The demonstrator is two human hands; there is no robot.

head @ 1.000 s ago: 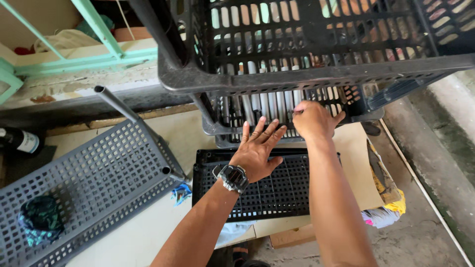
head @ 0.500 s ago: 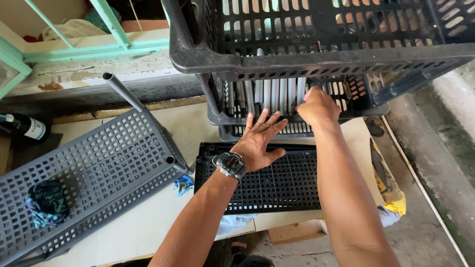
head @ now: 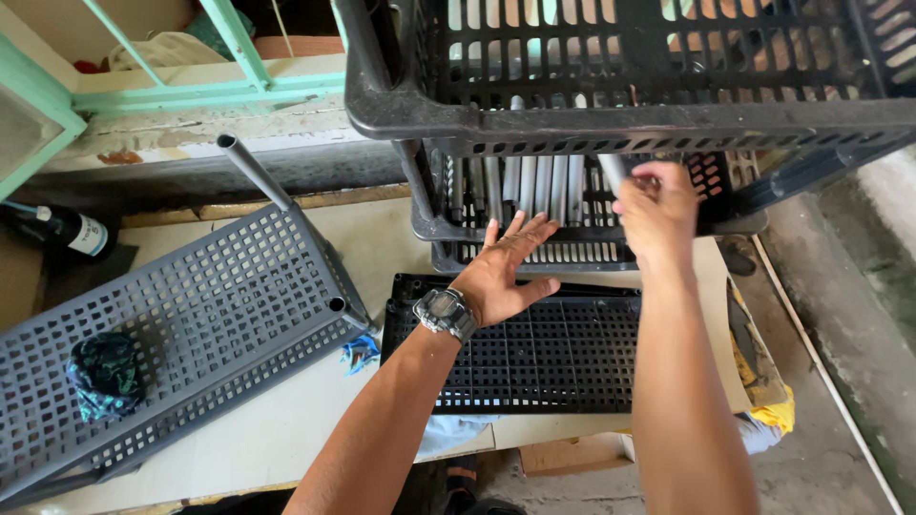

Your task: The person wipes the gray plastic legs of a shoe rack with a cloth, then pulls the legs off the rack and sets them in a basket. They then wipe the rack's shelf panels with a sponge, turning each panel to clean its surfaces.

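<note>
My right hand (head: 658, 215) is closed around a grey plastic tube (head: 612, 170), lifting its end from a row of several like grey tubes (head: 520, 186) that lie in a lower black slotted crate (head: 534, 250). My left hand (head: 504, 272), with a wristwatch (head: 446, 313) on the wrist, hovers flat with fingers spread over the front edge of that crate, just above a black perforated shelf panel (head: 544, 353) lying on the table. A larger black crate (head: 630, 67) overhangs the tubes and hides their far ends.
A grey perforated shelf panel (head: 181, 324) with an upright grey tube (head: 253, 170) leans at the left, a dark crumpled cloth (head: 103, 374) on it. A dark bottle (head: 57, 229) lies at the far left. A mint-green frame (head: 205, 86) stands behind. Concrete floor (head: 849, 343) lies right.
My right hand has gripped one tube and raised it from the row. My left hand has stayed spread above the crate's front edge. The view has shifted slightly.
</note>
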